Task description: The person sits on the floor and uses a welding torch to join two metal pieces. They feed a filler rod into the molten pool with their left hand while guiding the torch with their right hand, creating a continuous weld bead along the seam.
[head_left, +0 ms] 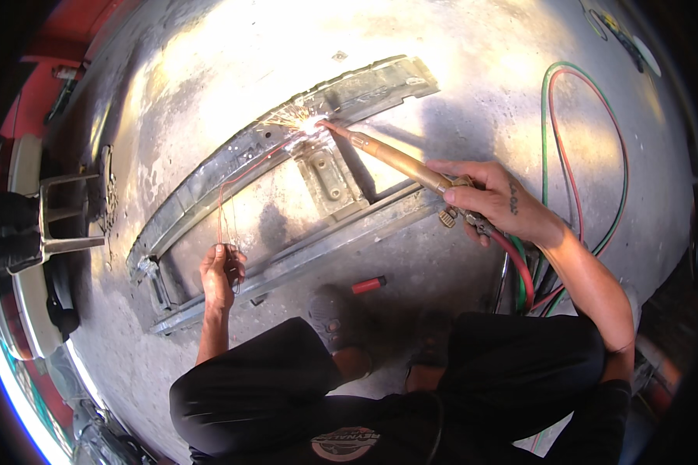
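Note:
My right hand (492, 198) is closed round the back end of a brass-coloured gas torch (399, 161). The torch tip points at a curved metal frame (209, 174) on the floor, and bright sparks (293, 118) fly from the spot where they meet. A short bracket (329, 182) joins the curved bar to the straight bar (287, 267) just below that spot. Between the fingers of my left hand (221, 271) is a thin copper-coloured filler wire (220, 205); it bends and runs to the glowing spot. Glare hides the exact contact point.
Red and green hoses (547, 124) loop over the concrete floor at the right and lead to the torch. A red lighter-like object (369, 285) lies near my feet. A metal stand (70, 215) is at the far left.

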Available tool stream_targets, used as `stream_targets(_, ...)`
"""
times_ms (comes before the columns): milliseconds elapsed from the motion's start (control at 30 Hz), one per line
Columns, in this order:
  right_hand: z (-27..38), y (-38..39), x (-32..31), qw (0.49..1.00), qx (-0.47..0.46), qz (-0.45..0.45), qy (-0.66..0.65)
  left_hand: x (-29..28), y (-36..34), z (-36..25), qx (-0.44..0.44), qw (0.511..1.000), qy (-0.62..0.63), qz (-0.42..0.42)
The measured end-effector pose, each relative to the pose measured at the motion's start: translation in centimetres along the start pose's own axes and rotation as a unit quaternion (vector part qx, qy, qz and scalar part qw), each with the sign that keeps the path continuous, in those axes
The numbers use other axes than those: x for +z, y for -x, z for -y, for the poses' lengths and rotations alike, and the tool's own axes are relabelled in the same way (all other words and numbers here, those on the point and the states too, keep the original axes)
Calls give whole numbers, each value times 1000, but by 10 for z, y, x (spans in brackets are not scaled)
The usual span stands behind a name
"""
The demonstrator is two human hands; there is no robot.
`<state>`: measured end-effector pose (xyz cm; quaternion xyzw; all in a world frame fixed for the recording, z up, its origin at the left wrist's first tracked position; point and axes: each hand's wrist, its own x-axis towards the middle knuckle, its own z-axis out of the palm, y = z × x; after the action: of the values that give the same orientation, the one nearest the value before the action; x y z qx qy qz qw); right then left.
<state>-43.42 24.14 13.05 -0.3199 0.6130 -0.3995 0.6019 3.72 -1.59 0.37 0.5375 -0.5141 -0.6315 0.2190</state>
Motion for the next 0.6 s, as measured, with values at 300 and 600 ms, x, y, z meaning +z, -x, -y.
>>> stream_targets(300,4,1,0,1000,19,-3,13,2,-1,-1,-1,1000,-3,2)
stream_targets(600,-4,-2,-2,1000,14,-6,7,5,1,-4,-10,1000,-11,-3)
